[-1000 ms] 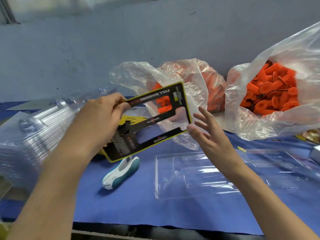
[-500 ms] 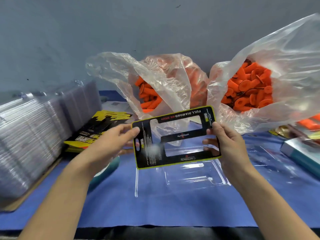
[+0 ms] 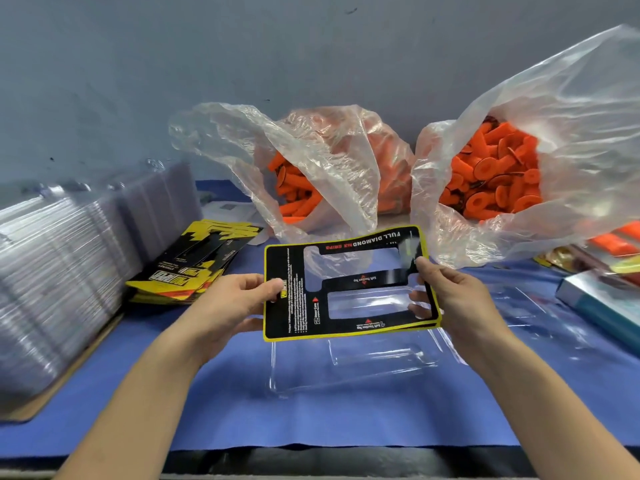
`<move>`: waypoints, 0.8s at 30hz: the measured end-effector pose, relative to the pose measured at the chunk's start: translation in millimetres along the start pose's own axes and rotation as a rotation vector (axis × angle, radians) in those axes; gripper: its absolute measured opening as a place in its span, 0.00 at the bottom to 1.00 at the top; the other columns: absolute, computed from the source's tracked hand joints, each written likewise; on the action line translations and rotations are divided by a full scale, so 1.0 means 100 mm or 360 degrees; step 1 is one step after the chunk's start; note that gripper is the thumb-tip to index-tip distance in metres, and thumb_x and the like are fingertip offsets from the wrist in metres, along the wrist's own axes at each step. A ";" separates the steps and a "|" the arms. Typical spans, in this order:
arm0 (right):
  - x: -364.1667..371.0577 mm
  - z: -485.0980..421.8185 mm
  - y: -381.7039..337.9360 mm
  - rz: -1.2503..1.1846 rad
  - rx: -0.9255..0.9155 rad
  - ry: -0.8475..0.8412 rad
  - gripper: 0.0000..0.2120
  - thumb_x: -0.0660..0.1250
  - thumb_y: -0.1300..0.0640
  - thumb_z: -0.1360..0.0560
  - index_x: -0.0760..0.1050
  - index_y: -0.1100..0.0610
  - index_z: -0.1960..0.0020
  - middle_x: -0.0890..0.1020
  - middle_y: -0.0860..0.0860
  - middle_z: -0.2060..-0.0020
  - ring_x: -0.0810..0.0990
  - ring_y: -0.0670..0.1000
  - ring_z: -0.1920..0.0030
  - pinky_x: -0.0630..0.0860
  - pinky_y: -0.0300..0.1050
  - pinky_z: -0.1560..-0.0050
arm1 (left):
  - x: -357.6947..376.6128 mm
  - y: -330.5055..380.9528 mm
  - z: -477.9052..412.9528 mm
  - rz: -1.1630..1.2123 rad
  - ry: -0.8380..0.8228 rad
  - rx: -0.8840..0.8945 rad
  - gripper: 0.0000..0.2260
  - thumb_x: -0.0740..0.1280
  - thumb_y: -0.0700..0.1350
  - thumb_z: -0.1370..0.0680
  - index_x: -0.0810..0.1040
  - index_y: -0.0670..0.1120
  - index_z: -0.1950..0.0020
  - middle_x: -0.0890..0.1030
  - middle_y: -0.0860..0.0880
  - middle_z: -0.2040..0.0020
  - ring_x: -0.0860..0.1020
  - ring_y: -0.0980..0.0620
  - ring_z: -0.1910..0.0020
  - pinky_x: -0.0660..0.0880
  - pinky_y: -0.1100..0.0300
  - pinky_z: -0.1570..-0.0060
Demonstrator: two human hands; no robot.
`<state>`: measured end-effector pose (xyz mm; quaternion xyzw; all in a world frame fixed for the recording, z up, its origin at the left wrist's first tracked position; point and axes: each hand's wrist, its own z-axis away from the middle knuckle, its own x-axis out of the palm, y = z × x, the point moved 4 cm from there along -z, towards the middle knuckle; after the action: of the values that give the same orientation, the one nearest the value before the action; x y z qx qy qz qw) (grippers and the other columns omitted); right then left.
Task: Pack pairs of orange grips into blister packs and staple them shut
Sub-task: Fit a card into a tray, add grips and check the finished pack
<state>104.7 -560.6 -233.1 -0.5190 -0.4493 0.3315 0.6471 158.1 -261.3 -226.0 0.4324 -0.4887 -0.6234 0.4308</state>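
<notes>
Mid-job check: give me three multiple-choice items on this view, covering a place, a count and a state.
1. The spare card stack lies: A) left of the held card, on the blue mat; B) inside a bag; C) against the wall.
2. Bags of orange grips at the back: A) one; B) two; C) three.
3. The held card is: A) lying flat on the mat; B) pinched by both hands above the clear tray; C) held by one hand.
Answers: 1 A, it sits beside the left hand; 2 B, middle bag and right bag; 3 B, the right hand pinches the other end.
</notes>
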 end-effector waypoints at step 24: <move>1.05 0.28 -0.14 -0.0542 -0.0005 -0.0733 0.22 0.69 0.51 0.27 0.76 0.60 0.36 0.84 0.55 0.43 0.84 0.52 0.51 0.82 0.46 0.47 | 0.41 0.56 0.43 -0.1314 0.0652 0.1592 0.23 0.70 0.50 0.23 0.68 0.48 0.31 0.69 0.51 0.33 0.73 0.54 0.36 0.77 0.56 0.42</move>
<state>118.3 -459.3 -192.6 -0.3481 -0.6658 0.3265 0.5735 112.6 -298.5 -169.0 0.8400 -0.4216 -0.3413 -0.0105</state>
